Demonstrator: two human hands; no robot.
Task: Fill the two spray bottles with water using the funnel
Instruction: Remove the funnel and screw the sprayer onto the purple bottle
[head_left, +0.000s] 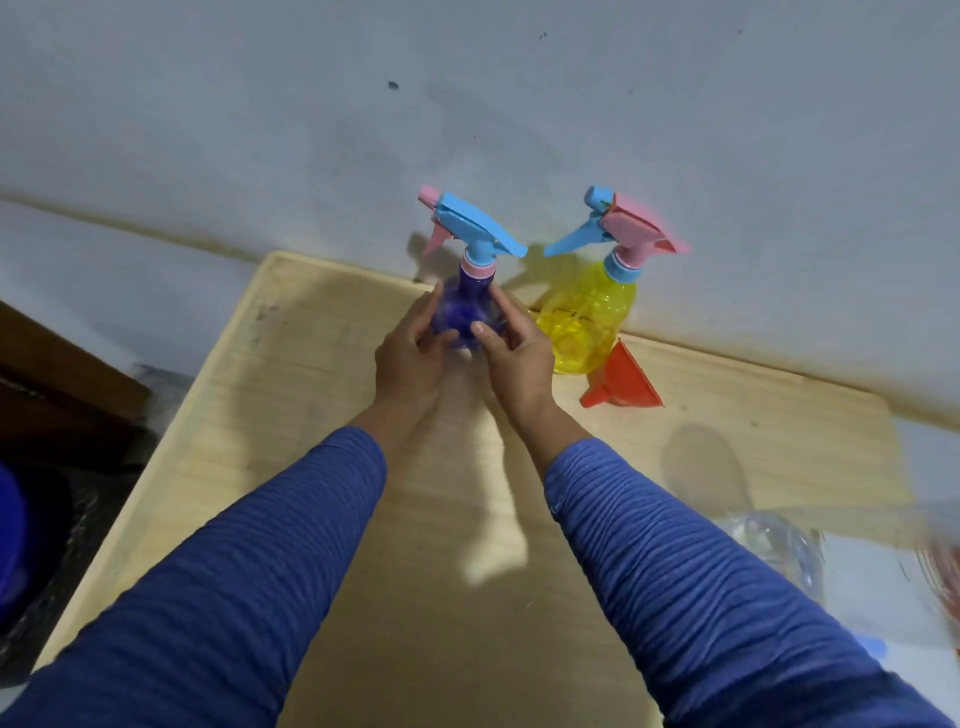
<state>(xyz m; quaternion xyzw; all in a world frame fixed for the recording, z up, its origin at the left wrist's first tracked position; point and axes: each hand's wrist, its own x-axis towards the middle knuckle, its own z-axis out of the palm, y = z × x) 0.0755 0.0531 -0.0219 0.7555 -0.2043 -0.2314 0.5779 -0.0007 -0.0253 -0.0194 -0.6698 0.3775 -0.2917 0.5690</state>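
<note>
**Both hands on the blue bottle at the back of the worktop**

Pale grey wall (519, 104) fills the upper half of the frame, marked with a few dark specks, and a light wooden worktop (322, 415) runs up to it from the bottom edge. At the centre of the frame stands the blue spray bottle (464, 312), upright, with a blue trigger head and a pink collar. The left hand (413, 358) holds its left side and the right hand (514, 353) its right side; each grip is closed on the bottle body, fingers curled round it, the right thumb lying across the front. Both arms wear ribbed blue sleeves (234, 571) that reach in from the lower corners.

Just right of the blue bottle stands the yellow spray bottle (587, 322), upright near the wall, with a pink trigger head and a blue collar. No hand touches it. The red funnel (623, 379) lies on its side on the worktop, touching or nearly touching the lower right of the yellow bottle, spout pointing to the lower left.

At the right edge, low in the frame, sits a clear plastic container (779, 545), blurred.
</note>
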